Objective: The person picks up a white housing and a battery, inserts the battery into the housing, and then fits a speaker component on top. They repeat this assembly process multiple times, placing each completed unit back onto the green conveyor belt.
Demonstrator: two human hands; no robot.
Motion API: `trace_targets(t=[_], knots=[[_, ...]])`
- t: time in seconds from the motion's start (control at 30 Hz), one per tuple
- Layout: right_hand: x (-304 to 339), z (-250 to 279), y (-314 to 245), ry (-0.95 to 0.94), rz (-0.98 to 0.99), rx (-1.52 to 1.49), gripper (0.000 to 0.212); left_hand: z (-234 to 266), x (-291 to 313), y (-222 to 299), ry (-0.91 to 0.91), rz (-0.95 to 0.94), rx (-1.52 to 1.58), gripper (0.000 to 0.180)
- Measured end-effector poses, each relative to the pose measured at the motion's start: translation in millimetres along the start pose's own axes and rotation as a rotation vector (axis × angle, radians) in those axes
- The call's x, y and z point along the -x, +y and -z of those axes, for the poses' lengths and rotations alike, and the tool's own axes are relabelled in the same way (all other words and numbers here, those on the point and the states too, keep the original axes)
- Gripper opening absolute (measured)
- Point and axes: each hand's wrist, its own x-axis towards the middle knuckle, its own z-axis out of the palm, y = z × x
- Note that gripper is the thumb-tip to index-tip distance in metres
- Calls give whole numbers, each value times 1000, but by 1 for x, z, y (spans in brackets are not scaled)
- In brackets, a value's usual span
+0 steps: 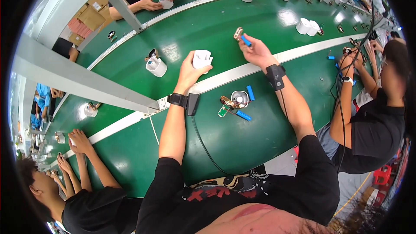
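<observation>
My left hand (pixel 189 73) is closed around a white plastic housing (pixel 202 59) above the green belt, its hollow top facing up. In my right hand (pixel 258 53), farther right, a blue cylindrical battery (pixel 245 40) is pinched, with a gold-coloured part (pixel 238 34) beside its far end. Between my forearms, on the near green bench, lies a grey-white round-cornered part (pixel 240 99) with a round centre. Close to it are a loose blue battery (pixel 250 93), a second blue battery (pixel 243 115), a green circuit board (pixel 223 111) and a gold-coloured part (pixel 227 101).
A white housing with parts in it (pixel 156 66) stands left of my left hand. A grey metal post (pixel 99 80) slants across the left side. Two white housings (pixel 307 27) stand farther right on the belt. Co-workers sit on both sides; black cables (pixel 340 104) hang at right.
</observation>
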Motion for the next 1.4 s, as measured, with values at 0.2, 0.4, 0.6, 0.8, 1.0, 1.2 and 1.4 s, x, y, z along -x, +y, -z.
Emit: trace_targets(t=[0.2, 0.4, 0.6, 0.8, 1.0, 1.2, 1.4], knots=[[10, -17, 46, -90, -100, -86, 17, 2, -2, -9, 96, -49, -143, 49], [39, -48, 72, -21, 36, 14, 14, -2, 0, 2, 45, -50, 28, 56], [16, -20, 65, -78, 282, 367, 18, -21, -5, -2, -36, -109, 156, 61], [16, -27, 70, 49, 547, 702, 28, -31, -7, -2, -87, -104, 46, 63], [18, -29, 84, -49, 754, 1042, 23, -28, -4, -4, -138, -124, 35, 62], [15, -24, 72, -122, 1052, 1387, 18, -26, -5, -1, -197, -131, 128, 65], [17, -27, 61, -193, 1198, 1580, 18, -25, -5, 2, -274, -131, 300, 77]])
